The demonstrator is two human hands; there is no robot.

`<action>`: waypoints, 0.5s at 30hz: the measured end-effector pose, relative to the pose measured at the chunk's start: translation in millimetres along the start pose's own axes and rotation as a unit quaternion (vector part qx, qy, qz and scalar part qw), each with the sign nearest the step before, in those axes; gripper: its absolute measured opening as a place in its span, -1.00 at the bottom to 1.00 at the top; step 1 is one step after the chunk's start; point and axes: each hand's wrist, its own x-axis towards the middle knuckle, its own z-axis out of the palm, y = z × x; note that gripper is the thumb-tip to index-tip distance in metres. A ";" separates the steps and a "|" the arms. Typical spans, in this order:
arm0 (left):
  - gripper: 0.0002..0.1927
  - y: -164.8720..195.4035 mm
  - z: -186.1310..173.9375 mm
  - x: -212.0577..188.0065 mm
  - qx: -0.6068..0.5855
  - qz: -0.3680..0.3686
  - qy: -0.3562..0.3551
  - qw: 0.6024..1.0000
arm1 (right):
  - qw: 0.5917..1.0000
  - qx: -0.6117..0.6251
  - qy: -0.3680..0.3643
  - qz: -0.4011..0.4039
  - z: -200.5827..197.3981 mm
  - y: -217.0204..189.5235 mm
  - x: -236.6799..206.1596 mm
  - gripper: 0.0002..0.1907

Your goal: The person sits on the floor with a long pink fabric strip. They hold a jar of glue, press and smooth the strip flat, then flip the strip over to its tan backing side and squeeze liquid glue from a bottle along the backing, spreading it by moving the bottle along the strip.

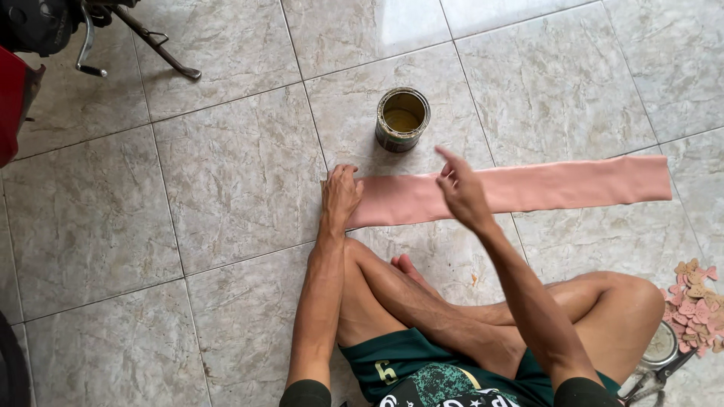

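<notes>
- My left hand (341, 194) lies flat on the near-left end of the pink strip (520, 190), palm down and fingers spread, pinning that end to the tiled floor (226, 173). It grips nothing; it only presses.
- My right hand (461, 188) hovers above the strip, a little to the right of the left hand, fingers loose and parted with the forefinger lifted (whether any fingertip brushes the strip I cannot tell). It holds nothing that I can see.
- The two hands are apart, both over the left third of the strip, and the left is the one in firm contact.
- The strip runs long and narrow across the floor, its long axis going from my left hand out to the right and tilting slightly away from me; its far end lies well beyond the right hand's reach.
- Just past the strip, on the side away from me and between the two hands, stands an open round tin (402, 119) with yellowish stuff inside. It is near the strip, not touching it.
- On the near side of the strip my crossed legs (452, 301) rest on the floor.
- Off beyond the strip's right end, near my knee, sits a heap of small pink heart-shaped pieces (695, 305), with scissors (652, 380) beside it.
</notes>
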 end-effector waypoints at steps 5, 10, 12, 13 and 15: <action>-0.61 -9.1 11.8 -3.8 0.051 -0.040 -0.052 0.997 | 0.977 -0.207 -0.043 -0.029 70.4 40.5 -24.9 -0.34; -0.60 -5.5 8.7 0.9 0.082 -0.046 -0.051 0.994 | 0.953 -0.296 -0.056 -0.033 106.0 59.5 -14.4 -0.36; -0.63 -3.2 5.9 2.3 0.094 -0.041 -0.042 0.994 | 0.950 -0.305 -0.057 -0.040 111.7 59.6 -8.7 -0.36; -0.65 -2.5 5.1 2.2 0.100 -0.040 -0.038 0.993 | 0.948 -0.309 -0.058 -0.043 113.4 58.8 -6.6 -0.37; -0.66 -2.1 5.2 2.4 0.110 -0.042 -0.038 0.992 | 0.946 -0.316 -0.048 -0.048 115.8 56.6 -3.6 -0.40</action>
